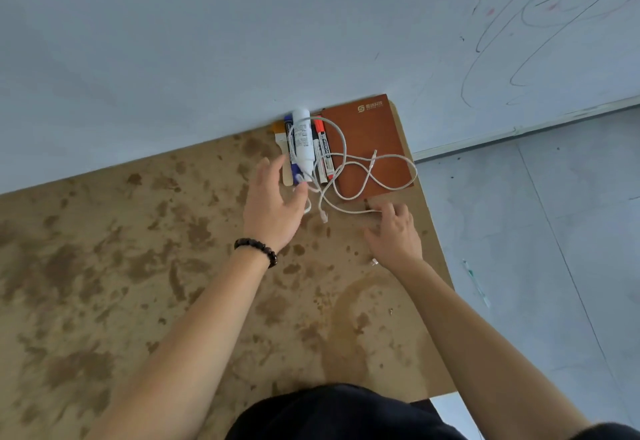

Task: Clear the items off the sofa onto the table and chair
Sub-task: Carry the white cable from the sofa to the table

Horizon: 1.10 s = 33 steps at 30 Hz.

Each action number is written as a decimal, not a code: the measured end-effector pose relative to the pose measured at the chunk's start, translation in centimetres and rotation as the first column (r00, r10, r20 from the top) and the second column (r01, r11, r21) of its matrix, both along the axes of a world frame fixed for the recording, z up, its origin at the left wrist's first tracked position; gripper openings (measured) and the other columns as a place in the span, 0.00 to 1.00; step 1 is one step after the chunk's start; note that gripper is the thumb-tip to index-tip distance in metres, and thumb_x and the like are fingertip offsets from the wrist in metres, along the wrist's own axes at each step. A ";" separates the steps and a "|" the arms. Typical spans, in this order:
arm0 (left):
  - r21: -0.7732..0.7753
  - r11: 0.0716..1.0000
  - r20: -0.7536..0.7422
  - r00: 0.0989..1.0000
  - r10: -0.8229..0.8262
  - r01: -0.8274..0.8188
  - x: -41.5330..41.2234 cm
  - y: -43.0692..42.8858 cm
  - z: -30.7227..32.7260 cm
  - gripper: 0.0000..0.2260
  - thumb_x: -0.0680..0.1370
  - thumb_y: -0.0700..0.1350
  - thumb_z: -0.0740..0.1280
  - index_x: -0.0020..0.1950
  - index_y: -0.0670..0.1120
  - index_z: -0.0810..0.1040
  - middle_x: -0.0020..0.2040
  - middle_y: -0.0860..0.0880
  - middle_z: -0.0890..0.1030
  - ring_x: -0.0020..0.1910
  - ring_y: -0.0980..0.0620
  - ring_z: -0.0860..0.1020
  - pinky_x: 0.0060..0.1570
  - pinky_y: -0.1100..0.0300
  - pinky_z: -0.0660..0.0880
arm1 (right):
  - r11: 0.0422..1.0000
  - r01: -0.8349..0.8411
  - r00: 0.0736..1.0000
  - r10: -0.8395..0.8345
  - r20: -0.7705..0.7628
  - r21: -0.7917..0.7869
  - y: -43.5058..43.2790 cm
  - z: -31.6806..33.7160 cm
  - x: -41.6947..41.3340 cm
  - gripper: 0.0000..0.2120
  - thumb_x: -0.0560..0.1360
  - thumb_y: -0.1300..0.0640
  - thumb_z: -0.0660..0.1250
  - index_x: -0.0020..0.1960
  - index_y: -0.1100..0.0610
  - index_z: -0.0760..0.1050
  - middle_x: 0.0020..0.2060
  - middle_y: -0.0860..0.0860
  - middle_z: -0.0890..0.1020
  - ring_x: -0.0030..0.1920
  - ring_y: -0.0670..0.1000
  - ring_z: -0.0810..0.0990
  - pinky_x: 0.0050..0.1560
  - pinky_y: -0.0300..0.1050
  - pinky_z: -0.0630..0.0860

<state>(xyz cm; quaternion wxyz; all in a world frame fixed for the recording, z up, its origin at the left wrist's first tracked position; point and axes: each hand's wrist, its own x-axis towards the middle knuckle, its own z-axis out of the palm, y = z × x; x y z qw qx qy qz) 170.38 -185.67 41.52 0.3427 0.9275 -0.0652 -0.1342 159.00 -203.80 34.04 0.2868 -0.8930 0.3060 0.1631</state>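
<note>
A stained brown table [138, 266] fills the lower view. At its far right corner lies a brown notebook [367, 142] against the wall. Beside it lie a white tube [302, 142], a blue marker [290, 149], a red marker [323, 152] and a small wooden brush [284, 149]. A white cable [349, 166] loops loosely over them. My left hand [275, 207], with a bead bracelet at the wrist, hovers with spread fingers just by the tube's near end and the cable. My right hand [394, 232] rests fingers down on the table, touching the cable's near run.
A pale wall [242, 41] with pen scribbles at the right backs the table. Grey floor tiles [536, 232] lie to the right, with a thin green-white object [476, 282] on them. A small clear piece [374, 261] lies on the table by my right wrist.
</note>
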 end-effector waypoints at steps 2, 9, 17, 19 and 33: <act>0.141 0.990 -0.060 0.998 0.023 -0.014 -1.5 1.2 -1.6 0.29 0.77 0.61 0.62 0.76 0.53 0.60 0.78 0.49 0.56 0.78 0.48 0.54 0.72 0.46 0.62 | 0.995 -0.061 0.998 0.059 -0.025 -0.076 0.4 -0.6 -1.2 0.20 0.77 0.56 0.63 0.68 0.52 0.70 0.60 0.53 0.71 0.61 0.56 0.69 0.51 0.49 0.75; 0.316 0.903 -0.441 0.888 -0.133 0.292 -6.1 2.2 -7.8 0.28 0.80 0.60 0.57 0.78 0.52 0.57 0.80 0.44 0.46 0.78 0.42 0.45 0.75 0.44 0.54 | 0.981 -0.121 0.989 0.107 0.098 0.155 1.7 -1.5 -0.8 0.18 0.79 0.65 0.58 0.65 0.56 0.77 0.56 0.57 0.76 0.55 0.59 0.76 0.56 0.48 0.72; -0.053 0.997 -0.262 0.962 -0.073 0.062 -6.1 4.7 -2.9 0.27 0.82 0.58 0.53 0.79 0.50 0.54 0.78 0.49 0.59 0.75 0.52 0.60 0.71 0.58 0.57 | 0.953 -0.197 0.971 0.156 0.184 0.230 4.1 3.4 -0.6 0.19 0.81 0.58 0.59 0.71 0.50 0.69 0.61 0.53 0.78 0.61 0.55 0.75 0.62 0.49 0.70; -0.117 0.993 -0.158 0.986 -0.052 0.034 -6.6 6.6 -0.2 0.27 0.82 0.60 0.52 0.79 0.52 0.54 0.79 0.52 0.56 0.77 0.55 0.56 0.71 0.60 0.54 | 0.965 -0.160 0.964 0.107 0.243 0.208 5.0 5.9 -1.4 0.18 0.83 0.50 0.58 0.72 0.51 0.69 0.64 0.51 0.77 0.62 0.52 0.76 0.62 0.47 0.71; -0.375 0.849 -0.075 0.925 0.371 -0.371 -23.2 20.1 9.4 0.31 0.76 0.58 0.62 0.77 0.55 0.57 0.72 0.58 0.66 0.67 0.64 0.68 0.59 0.64 0.68 | 0.978 -0.069 0.791 -0.066 0.608 0.195 11.3 17.2 -18.6 0.23 0.77 0.43 0.64 0.71 0.43 0.67 0.62 0.36 0.75 0.62 0.43 0.76 0.56 0.40 0.74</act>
